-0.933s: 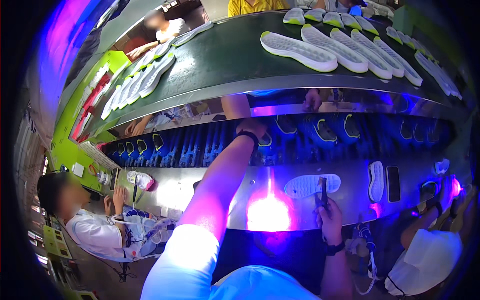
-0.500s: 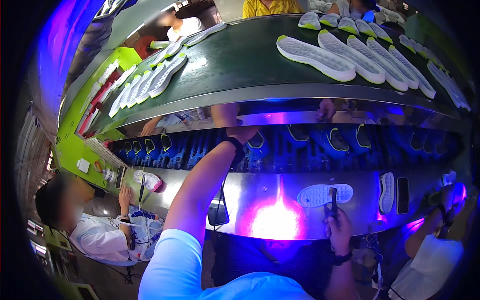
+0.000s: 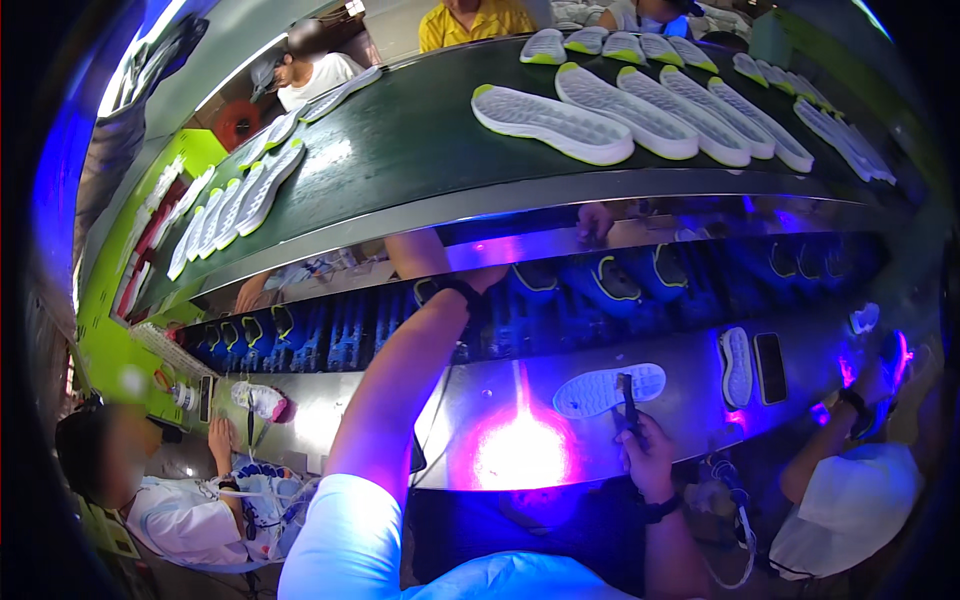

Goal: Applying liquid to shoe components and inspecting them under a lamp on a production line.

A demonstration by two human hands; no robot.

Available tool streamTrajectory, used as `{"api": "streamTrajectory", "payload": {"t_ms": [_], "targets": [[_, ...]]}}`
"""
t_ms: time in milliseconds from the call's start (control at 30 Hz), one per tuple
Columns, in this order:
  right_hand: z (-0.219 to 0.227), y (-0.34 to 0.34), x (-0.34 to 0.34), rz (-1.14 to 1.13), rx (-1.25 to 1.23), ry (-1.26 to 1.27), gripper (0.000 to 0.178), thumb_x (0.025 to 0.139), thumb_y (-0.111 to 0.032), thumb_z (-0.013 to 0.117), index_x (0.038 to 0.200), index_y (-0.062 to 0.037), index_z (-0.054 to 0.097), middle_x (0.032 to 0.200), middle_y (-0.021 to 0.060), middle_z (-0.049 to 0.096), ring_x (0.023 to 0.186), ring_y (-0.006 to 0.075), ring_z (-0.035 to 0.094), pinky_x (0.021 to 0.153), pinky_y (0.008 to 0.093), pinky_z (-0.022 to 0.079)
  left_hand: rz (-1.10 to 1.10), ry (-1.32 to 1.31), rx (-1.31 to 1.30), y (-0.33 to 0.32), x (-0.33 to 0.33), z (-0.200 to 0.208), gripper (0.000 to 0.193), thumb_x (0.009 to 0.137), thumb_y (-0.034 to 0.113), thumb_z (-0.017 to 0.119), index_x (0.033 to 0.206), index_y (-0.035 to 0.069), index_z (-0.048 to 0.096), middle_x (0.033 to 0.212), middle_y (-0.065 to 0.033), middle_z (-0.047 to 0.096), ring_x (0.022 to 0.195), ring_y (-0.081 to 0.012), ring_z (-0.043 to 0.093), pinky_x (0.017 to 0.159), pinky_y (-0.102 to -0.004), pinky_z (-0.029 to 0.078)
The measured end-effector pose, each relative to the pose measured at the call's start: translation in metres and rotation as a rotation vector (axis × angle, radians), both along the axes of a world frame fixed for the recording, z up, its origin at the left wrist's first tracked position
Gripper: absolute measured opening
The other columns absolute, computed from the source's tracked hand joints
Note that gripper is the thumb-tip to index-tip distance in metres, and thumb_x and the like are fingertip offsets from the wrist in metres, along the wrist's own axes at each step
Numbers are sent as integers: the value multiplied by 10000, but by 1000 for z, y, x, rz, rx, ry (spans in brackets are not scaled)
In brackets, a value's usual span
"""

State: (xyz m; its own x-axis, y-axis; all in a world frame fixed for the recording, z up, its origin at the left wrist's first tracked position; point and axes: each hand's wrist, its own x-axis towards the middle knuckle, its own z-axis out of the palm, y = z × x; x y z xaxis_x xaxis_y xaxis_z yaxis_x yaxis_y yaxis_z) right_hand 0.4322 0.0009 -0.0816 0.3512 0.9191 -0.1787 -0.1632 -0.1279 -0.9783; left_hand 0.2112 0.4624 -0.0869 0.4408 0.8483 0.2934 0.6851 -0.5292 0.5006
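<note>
Checking the white sole (image 3: 585, 393): where is it?

Flat on the metal bench (image 3: 690, 395), right of the bright violet-white glow (image 3: 522, 450), just in front of the right hand (image 3: 650, 448).

What's on it?

Brush-like tool (image 3: 628, 405), dark handle. Its head overlaps the sole's right half. Can't tell if it's pressing or just above.

Right hand state?

Fingers wrapped round the tool's handle, at the near edge of the bench. Dark band on the wrist.

Left hand (image 3: 487, 279)?

Arm stretched forward across the bench, hand over the dark trough (image 3: 340, 335), beside the blue shoes (image 3: 612, 282) with yellow-green collars. Too dark in there; can't tell if it's grasping anything.

Nearby on the bench?

Second sole (image 3: 736, 368) to the right, dark phone (image 3: 770, 368) just beside it. White-and-pink shoe (image 3: 262, 401) well off to the left.

Further out?

Green belt (image 3: 420, 145) beyond the trough, lime-edged soles (image 3: 552, 127) laid on it in groups. Co-worker in white (image 3: 190, 520) seated left, another white-clothed person (image 3: 850, 515) at right, yellow-shirted person (image 3: 475, 28) across the belt.
</note>
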Motion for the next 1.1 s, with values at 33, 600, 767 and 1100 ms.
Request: {"api": "streamTrajectory", "payload": {"t_ms": [33, 600, 767, 1100], "targets": [[-1, -2, 2, -1, 4, 11, 370, 982, -14, 621, 1350, -8, 573, 877, 22, 654, 557, 41, 529, 476, 216, 422, 29, -11, 11, -9, 21, -6, 403, 981, 401, 591, 1238, 104, 681, 1255, -168, 690, 1217, -338, 629, 1017, -463, 503], [-5, -63, 28, -10, 59, 23, 382, 1009, -31, 578, 1387, -12, 529, 871, 53, 659, 561, 49, 534, 473, 208, 430, -282, -1131, -1096, -289, -45, 77, 343, 931, 36, 639, 1264, -14, 575, 1165, -166, 699, 1029, -300, 716, 892, -430, 593], [-1, -78, -22, 22, 9, -1, 371, 992, -30, 602, 1363, -23, 576, 870, 32, 670, 592, 58, 561, 509, 222, 450, -111, -1148, -1211, -385, -107, 88, 460, 945, 182, 707, 1351, 36, 548, 1216, -94, 668, 1110, -234, 675, 998, -384, 542], [18, -124, -168, 80, 39, -387, 354, 936, -26, 696, 1287, 3, 664, 1074, 83, 731, 980, 140, 678, 899, 291, 524, -161, -258, 157, -479, -239, 42, 839, 693, 428, 894, 1346, 40, 537, 1301, -160, 598, 1227, -373, 555, 1071, -538, 410]]}}
